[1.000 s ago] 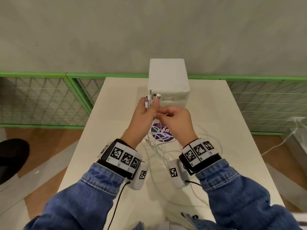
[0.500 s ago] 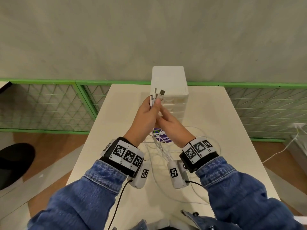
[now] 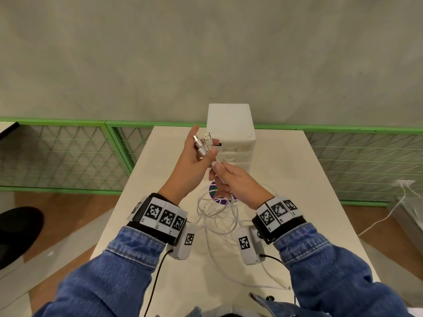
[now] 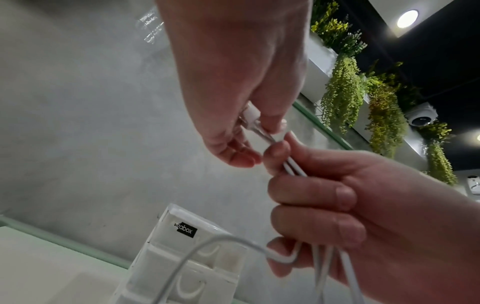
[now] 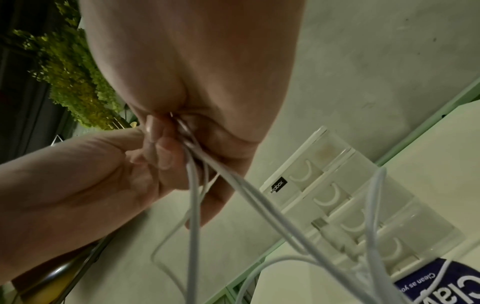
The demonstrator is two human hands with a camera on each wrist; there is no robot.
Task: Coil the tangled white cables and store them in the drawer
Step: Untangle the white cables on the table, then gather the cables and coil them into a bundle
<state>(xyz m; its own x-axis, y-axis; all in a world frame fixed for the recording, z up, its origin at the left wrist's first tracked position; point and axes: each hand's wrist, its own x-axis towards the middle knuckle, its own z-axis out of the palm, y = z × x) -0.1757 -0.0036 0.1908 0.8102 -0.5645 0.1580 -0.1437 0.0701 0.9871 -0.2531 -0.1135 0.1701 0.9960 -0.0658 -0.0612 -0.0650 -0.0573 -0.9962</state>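
Note:
Several white cables (image 3: 217,216) hang from my hands and loop loosely on the table (image 3: 286,179). My left hand (image 3: 202,145) is raised in front of the white drawer unit (image 3: 231,129) and pinches a bunch of plug ends (image 3: 207,139) between thumb and fingers. Just below it, my right hand (image 3: 220,172) has its fingers curled round the same cables (image 4: 293,166). In the right wrist view the cables (image 5: 192,205) run down from between both hands. The drawer unit (image 5: 350,185) shows its drawers closed.
A purple pack (image 3: 215,193) lies on the table under the cable loops, in front of the drawer unit. A green mesh fence (image 3: 68,152) runs behind the table. Another white cable (image 3: 384,216) trails on the floor at the right.
My left hand has turned so that the plug ends fan out. My right hand has slid a little down the cables, away from the left hand. Both hands are higher above the table.

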